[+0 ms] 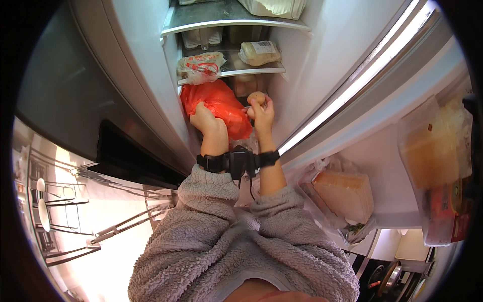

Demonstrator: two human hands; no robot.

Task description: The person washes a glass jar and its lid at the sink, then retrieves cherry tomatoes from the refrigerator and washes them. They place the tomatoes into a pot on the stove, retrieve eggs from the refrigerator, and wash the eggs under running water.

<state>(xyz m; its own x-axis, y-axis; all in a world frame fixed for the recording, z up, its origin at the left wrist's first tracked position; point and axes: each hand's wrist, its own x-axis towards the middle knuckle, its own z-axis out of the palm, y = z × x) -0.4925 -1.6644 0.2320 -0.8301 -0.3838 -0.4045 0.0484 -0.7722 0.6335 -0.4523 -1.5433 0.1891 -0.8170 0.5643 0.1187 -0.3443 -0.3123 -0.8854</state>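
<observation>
My left hand (205,117) grips the near left side of a red plastic bag (219,102) inside an open refrigerator; what the bag holds is hidden. Close to the bag's right edge, my right hand (264,111) holds a round tan item (256,97), which looks like an egg or a small potato. A second pale, rounded item (251,112) shows beneath it, partly covered by my fingers. Behind the hands, under the shelf, stands a clear container (245,85) with rounded things in it. Both wrists wear black straps.
A glass shelf (260,70) above the hands carries a tied plastic bag (202,67) and a wrapped pale package (260,53). White walls flank the compartment. The open door (388,151) at right holds a plastic box (343,194) and other packages.
</observation>
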